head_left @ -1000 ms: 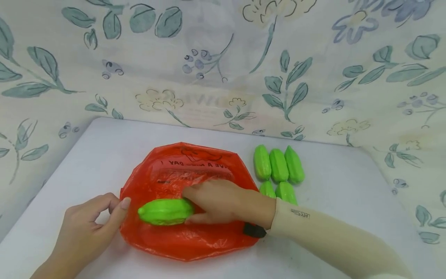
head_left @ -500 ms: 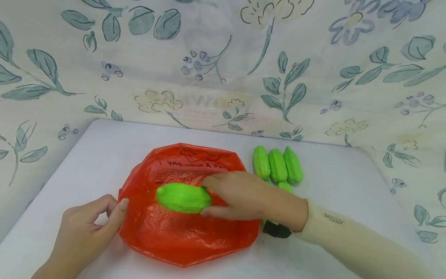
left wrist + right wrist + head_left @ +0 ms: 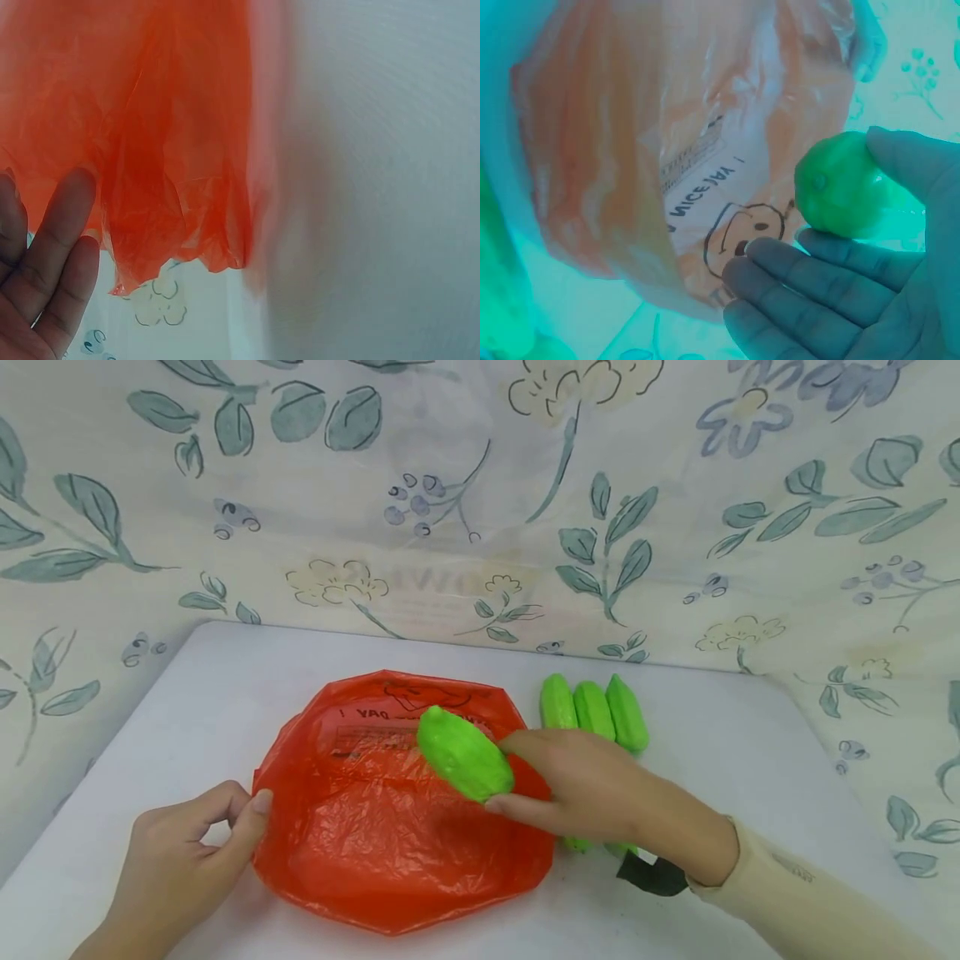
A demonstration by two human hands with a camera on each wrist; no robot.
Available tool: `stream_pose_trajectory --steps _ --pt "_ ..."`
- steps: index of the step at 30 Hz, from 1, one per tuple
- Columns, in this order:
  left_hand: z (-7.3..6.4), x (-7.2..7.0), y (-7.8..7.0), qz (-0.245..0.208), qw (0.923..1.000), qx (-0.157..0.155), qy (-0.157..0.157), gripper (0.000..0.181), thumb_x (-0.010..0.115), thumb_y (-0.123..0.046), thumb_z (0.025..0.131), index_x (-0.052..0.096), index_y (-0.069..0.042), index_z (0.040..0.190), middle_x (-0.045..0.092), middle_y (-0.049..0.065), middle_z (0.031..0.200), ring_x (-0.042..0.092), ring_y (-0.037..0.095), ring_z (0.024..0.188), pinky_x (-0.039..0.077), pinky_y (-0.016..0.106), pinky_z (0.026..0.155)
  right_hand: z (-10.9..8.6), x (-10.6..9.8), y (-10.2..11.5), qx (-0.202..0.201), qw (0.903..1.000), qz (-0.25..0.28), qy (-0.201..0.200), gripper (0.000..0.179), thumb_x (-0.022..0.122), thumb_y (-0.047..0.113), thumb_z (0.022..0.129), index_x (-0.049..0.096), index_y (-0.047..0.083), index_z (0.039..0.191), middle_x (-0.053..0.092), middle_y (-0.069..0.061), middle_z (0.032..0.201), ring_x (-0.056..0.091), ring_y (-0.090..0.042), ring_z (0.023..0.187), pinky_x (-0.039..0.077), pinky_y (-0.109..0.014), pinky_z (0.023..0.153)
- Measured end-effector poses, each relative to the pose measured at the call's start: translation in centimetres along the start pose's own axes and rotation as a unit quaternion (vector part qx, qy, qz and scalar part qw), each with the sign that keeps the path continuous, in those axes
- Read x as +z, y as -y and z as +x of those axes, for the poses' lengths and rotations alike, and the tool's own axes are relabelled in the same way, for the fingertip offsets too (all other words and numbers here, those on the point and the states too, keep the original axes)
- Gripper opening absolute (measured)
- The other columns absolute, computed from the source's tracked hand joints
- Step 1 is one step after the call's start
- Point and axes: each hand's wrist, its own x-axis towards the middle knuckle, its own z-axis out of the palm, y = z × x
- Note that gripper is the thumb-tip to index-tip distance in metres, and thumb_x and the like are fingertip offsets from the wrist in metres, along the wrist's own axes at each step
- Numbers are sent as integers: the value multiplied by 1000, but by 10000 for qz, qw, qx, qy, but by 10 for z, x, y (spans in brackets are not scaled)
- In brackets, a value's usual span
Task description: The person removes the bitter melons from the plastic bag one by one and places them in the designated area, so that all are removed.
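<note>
A red plastic bag (image 3: 390, 835) lies on the table with its mouth spread wide; nothing shows inside it. My left hand (image 3: 191, 847) pinches the bag's left edge between thumb and index finger, while its other fingers (image 3: 64, 225) lie beside the film in the left wrist view. Above the bag's right half, my right hand (image 3: 592, 785) holds a bright green, ridged gourd (image 3: 461, 753) between thumb and fingers, its blunt tip tilted up and left. In the right wrist view, the gourd (image 3: 840, 184) sits between the thumb and the fingertips.
Right of the bag, several similar green gourds (image 3: 595, 710) lie in rows, the nearer ones partly hidden by my right arm. A dark strap (image 3: 652, 872) hangs below my right wrist. Floral cloth (image 3: 450, 552) rises behind the white table (image 3: 247, 668).
My right hand has lifted the gourd from inside the bag and moved it right and up, turning it to a slant. The left hand stays at the bag's edge.
</note>
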Motion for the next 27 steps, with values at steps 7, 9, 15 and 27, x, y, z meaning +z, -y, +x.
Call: stream_pose_trajectory --steps 7,9,15,27 --pt "0 1 -3 29 9997 -230 68 32 72 -5 95 53 -18 73 43 -17 55 40 6 52 35 15 48 -24 1 -12 211 9989 91 -418 44 65 57 99 67 16 116 64 11 88 60 -9 79 52 -27 67" --pt "0 1 -5 55 9996 -278 90 32 72 -5 95 53 -18 73 43 -16 55 39 6 52 35 15 48 -32 1 -16 284 9980 159 -541 40 65 56 99 65 17 111 57 12 78 55 -7 71 47 -26 59" --pt "0 1 -4 61 9995 -297 103 31 71 -8 97 54 -18 73 44 -16 55 40 7 51 37 15 49 -59 3 -29 727 9913 323 -1051 45 70 50 98 68 10 121 65 11 87 59 -6 75 54 -29 65" --pt "1 2 -2 138 9997 -175 108 28 72 -11 98 56 -18 76 46 -17 56 42 7 51 42 14 51 -117 13 -61 1921 9659 655 -1610 44 71 45 100 70 8 124 75 -7 114 71 -33 109 60 -53 80"
